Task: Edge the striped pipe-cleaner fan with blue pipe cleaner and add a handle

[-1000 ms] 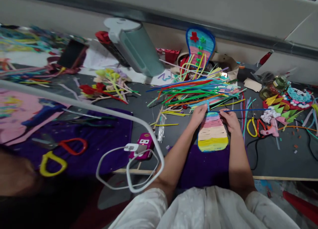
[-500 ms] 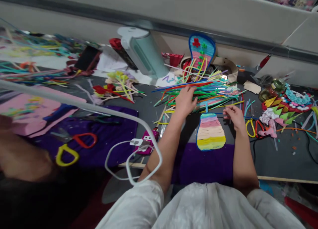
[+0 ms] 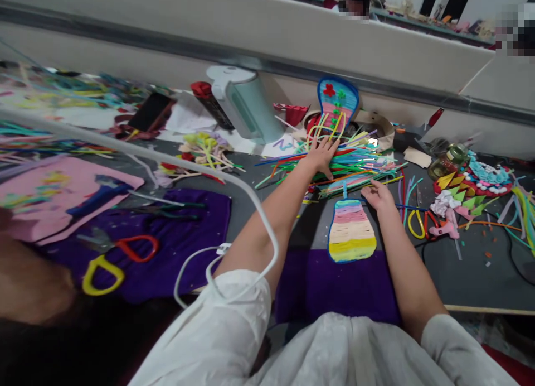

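Note:
My left hand point(image 3: 321, 156) lies with spread fingers on a pile of coloured pipe cleaners point(image 3: 355, 165). Just below the pile's right part, my right hand point(image 3: 377, 195) has its fingers apart, and nothing is seen in it. Between my forearms a vase-shaped piece point(image 3: 353, 230), striped yellow, cream, pink and blue with a blue edge, lies partly over a purple cloth point(image 3: 338, 288). Behind the pile stands a blue and pink piece point(image 3: 339, 99) with a red flower.
A kettle point(image 3: 251, 104) stands at the back. Scissors point(image 3: 102, 274) lie on purple cloth at left, near another person's arm point(image 3: 33, 280). A white cable point(image 3: 234, 179) crosses the left foreground. A pink glue gun point(image 3: 447, 225) and yellow-red scissors point(image 3: 417, 223) are at right.
My left hand has moved further over the pile and spread its fingers. My right hand has shifted left and opened more. The view has tilted slightly upward.

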Tool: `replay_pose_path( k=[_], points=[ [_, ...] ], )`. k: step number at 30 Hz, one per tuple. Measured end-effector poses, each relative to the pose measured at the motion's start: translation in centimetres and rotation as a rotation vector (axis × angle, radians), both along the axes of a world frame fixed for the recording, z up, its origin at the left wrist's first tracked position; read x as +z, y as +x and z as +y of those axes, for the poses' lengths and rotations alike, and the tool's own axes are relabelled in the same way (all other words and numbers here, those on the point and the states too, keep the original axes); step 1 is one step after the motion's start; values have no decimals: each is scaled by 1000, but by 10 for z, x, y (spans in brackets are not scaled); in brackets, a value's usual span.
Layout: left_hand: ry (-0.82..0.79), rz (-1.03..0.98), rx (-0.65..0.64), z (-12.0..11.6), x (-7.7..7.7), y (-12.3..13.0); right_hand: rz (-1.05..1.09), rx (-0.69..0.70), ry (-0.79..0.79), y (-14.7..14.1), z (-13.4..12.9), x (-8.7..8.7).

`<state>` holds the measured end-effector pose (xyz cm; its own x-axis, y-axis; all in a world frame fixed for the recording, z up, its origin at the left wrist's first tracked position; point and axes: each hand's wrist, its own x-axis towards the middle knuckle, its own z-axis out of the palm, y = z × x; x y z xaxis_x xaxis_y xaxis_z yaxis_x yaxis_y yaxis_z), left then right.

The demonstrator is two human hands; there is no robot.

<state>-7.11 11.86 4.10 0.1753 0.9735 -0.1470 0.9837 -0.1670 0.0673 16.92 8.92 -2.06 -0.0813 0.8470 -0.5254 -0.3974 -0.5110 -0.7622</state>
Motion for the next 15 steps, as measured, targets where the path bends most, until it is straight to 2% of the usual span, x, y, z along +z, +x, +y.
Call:
replay_pose_path(
  k=[4,8,11,15],
  points=[
    [36,-46,56,-8,-12,-3,28,-26,-116,-14,4,5],
    [90,-118,183,-18,-21,2,37,-46,-150,-25,6,8],
    [144,-125,247,-19,-20,7,24,-51,-164,-34,10,9],
    [84,-121,249,-13,-10,4,-8,-60,-168,-43,15,9]
  ],
)
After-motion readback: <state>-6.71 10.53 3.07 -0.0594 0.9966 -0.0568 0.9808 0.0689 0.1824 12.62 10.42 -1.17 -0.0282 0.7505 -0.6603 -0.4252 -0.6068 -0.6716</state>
